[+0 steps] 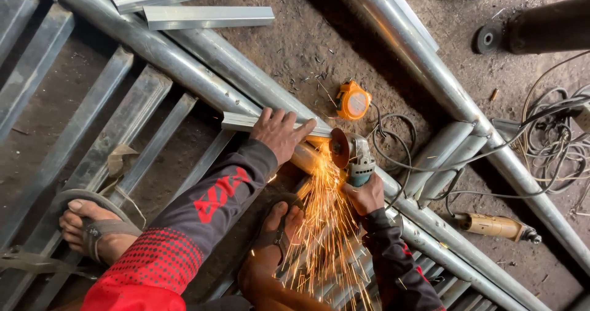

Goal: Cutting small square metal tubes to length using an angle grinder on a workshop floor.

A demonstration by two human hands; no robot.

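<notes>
**Grinder cuts a steel bar, sparks flying**

The left hand (279,133) lies flat, fingers spread, pressing a short steel bar (246,122) onto a round pipe (184,59). The bar lies across the pipe, its right end at the grinder's disc (338,148). The right hand (364,193) is closed around the body of a grinder (356,158), whose disc meets the bar just past the left fingertips. Sparks (322,225) stream down over a sandalled foot (273,240); the other foot (92,228) rests on flat rails to the left. An orange tape measure (353,100) lies on the dirt floor (295,34) just above the grinder. Cables (553,133) coil at right, near a wooden-handled tool (495,226).
</notes>
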